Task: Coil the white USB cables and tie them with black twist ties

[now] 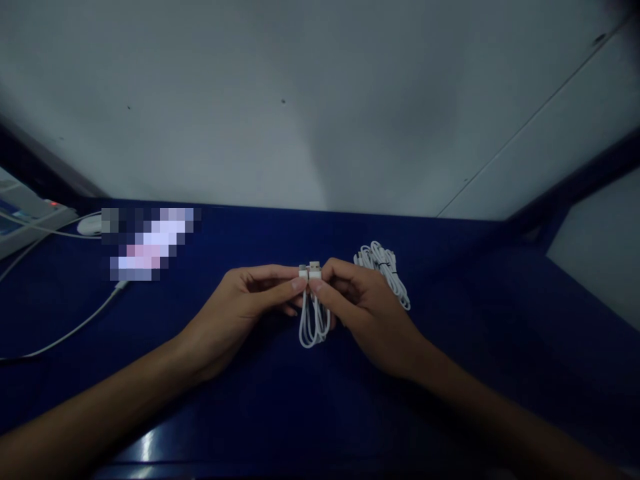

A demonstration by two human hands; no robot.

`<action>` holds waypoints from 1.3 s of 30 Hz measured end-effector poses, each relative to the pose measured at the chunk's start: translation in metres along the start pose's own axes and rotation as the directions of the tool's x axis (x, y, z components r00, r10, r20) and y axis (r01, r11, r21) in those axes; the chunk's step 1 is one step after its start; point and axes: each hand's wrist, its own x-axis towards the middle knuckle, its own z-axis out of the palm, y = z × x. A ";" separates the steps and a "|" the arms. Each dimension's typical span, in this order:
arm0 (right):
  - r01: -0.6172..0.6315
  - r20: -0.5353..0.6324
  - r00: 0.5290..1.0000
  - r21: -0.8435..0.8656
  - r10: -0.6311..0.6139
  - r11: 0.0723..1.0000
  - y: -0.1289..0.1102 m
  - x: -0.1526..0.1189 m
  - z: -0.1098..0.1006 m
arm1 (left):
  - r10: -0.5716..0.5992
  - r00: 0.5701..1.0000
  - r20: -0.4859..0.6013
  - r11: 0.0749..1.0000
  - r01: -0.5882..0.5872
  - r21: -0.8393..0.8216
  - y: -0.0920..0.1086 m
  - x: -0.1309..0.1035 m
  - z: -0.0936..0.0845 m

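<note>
Over the blue table (260,427), the left hand (245,293) and right hand (370,300) each pinch, fingers closed, one end of the coiled white cable (309,344) between them, whose loops might spill loose should either grip slacken.

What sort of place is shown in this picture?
Probably a workbench or desk, judging by the blue tabletop, the pale panel behind it, and the tied bundle of white cables.

The cable (316,319) has a smooth, plastic-looking jacket, its plugs (315,274) metal tips in smooth plastic housings, the bundle (395,283) looks like similarly smooth plastic, the table (225,427) is smooth and glossy, the wall (225,153) smooth and matt, the cord (100,307) smooth plastic
</note>
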 end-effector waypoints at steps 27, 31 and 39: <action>-0.027 0.006 1.000 0.061 0.027 0.998 0.000 0.001 -0.001 | 0.038 0.999 0.014 0.999 -0.038 -0.019 0.001 0.000 0.002; -0.028 0.010 1.000 0.051 0.028 0.998 0.000 0.000 -0.002 | 0.037 0.999 0.016 0.999 -0.036 -0.015 0.001 0.000 0.003; -0.033 -0.002 0.999 0.046 0.033 0.998 -0.002 0.001 -0.001 | 0.030 1.000 -0.010 1.000 -0.030 -0.004 0.002 -0.001 0.004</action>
